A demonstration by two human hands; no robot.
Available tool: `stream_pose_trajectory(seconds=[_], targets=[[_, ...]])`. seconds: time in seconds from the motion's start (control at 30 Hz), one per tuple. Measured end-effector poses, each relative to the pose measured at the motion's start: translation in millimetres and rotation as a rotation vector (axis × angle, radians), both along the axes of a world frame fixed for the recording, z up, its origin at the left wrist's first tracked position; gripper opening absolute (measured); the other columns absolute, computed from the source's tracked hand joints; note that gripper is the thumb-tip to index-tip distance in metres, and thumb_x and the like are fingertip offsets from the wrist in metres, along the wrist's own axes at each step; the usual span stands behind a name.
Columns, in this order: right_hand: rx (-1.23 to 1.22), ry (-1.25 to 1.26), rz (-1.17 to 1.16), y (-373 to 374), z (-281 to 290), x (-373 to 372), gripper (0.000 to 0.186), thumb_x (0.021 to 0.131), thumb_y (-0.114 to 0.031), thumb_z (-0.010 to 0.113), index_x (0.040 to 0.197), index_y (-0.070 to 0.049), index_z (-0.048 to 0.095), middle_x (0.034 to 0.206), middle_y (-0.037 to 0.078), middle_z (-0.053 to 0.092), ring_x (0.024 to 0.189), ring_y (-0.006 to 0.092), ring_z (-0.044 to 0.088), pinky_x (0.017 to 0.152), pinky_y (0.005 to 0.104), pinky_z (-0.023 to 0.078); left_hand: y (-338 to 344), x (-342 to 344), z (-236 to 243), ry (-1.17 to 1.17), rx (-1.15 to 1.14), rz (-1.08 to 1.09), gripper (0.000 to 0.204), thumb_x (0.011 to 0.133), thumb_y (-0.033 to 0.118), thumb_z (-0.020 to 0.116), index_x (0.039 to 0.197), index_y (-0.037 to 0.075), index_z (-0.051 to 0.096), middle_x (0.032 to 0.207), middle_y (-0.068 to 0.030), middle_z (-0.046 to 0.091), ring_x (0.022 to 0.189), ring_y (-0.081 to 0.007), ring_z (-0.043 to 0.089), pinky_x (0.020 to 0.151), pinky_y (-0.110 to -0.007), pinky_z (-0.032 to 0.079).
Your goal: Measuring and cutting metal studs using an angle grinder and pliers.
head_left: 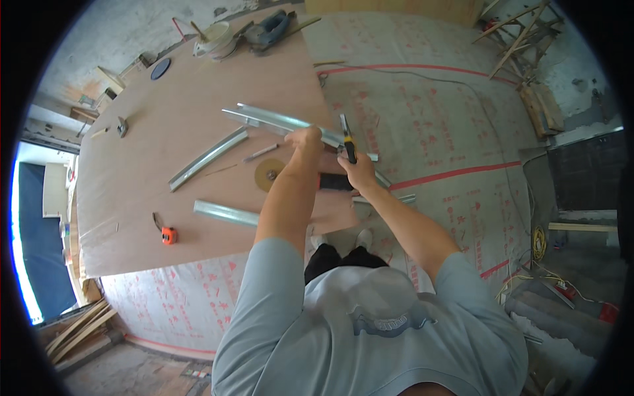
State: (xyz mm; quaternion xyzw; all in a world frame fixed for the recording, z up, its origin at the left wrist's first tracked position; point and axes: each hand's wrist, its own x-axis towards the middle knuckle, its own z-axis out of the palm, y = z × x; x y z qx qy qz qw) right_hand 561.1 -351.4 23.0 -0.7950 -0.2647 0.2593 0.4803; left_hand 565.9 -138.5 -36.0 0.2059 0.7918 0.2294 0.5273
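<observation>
My left hand (305, 137) grips a long silver metal channel (271, 117) that lies across the brown board (152, 204). Close by on the right, my right hand (358, 171) is closed round a hand tool (349, 144) with a black-and-yellow handle and a silver metal head; its exact kind is unclear. That head points away from me, beside the channel's right end. Below my hands lies what looks like an angle grinder, with a tan disc (263, 174) and a black-and-red body (335, 182), partly covered by my left arm. A slim pen-like stick (260, 153) lies above the disc.
More metal channel pieces (208, 159) (226, 212) lie on the board's left half, with an orange tape measure (169, 235) nearer me. A bucket (216, 41) and a blue-grey power tool (269, 31) stand at the far edge. Printed sheeting (436, 132) covers the floor; a wooden trestle (518, 39) stands far right.
</observation>
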Motion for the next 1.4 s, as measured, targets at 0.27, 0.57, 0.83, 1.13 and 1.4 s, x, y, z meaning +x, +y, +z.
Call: stream_pose_trajectory(seconds=[0.27, 0.57, 0.83, 1.13, 1.4], targets=[[-0.017, 0.235, 0.115, -109, 49, 7, 0.031, 0.089, -0.012, 0.068, 0.118, -0.002, 0.064, 0.089, 0.005, 0.066, 0.08, 0.0156, 0.063, 0.071, 0.0337, 0.049, 19, -19, -10, -0.039, 0.341, 0.081, 0.074, 0.083, 0.018, 0.079, 0.142, 0.007, 0.036, 0.125, -0.0158, 0.054, 0.113, -0.0337, 0.06, 0.093, -0.047, 0.054], [0.023, 0.8, 0.353, -206, 148, -7, 0.068, 0.085, 0.01, 0.05, 0.15, -0.005, 0.042, 0.129, 0.007, 0.06, 0.114, 0.0145, 0.06, 0.085, 0.0299, 0.052, -118, -83, 192, -0.933, 0.491, -0.328, 0.043, 0.092, 0.02, 0.076, 0.113, 0.0, 0.044, 0.098, -0.0105, 0.052, 0.088, -0.0216, 0.058, 0.075, -0.042, 0.054], [0.043, 0.784, 0.481, -201, 149, -15, 0.067, 0.085, 0.008, 0.051, 0.15, -0.005, 0.042, 0.131, 0.006, 0.06, 0.116, 0.0148, 0.059, 0.093, 0.0281, 0.05, -150, -102, 237, -0.949, 0.495, -0.364, 0.029, 0.094, 0.019, 0.075, 0.099, 0.007, 0.05, 0.081, -0.0025, 0.055, 0.064, -0.0151, 0.058, 0.053, -0.03, 0.048], [0.194, 0.923, 0.108, -251, 141, 12, 0.055, 0.089, -0.001, 0.066, 0.14, -0.004, 0.048, 0.118, 0.006, 0.059, 0.107, 0.0188, 0.061, 0.088, 0.0354, 0.053, -141, -166, 213, -0.046, 1.048, -0.941, 0.041, 0.076, 0.021, 0.085, 0.097, 0.003, 0.055, 0.076, -0.005, 0.056, 0.069, -0.0166, 0.053, 0.064, -0.033, 0.046], [0.752, 0.45, -0.029, -206, 224, 77, 0.041, 0.094, -0.024, 0.075, 0.126, -0.004, 0.057, 0.104, 0.004, 0.056, 0.087, 0.0125, 0.058, 0.078, 0.0295, 0.049, -130, -228, 215, 0.411, 1.324, -1.342, 0.032, 0.077, 0.004, 0.075, 0.106, 0.005, 0.061, 0.084, -0.0141, 0.061, 0.081, -0.0352, 0.061, 0.074, -0.048, 0.048]])
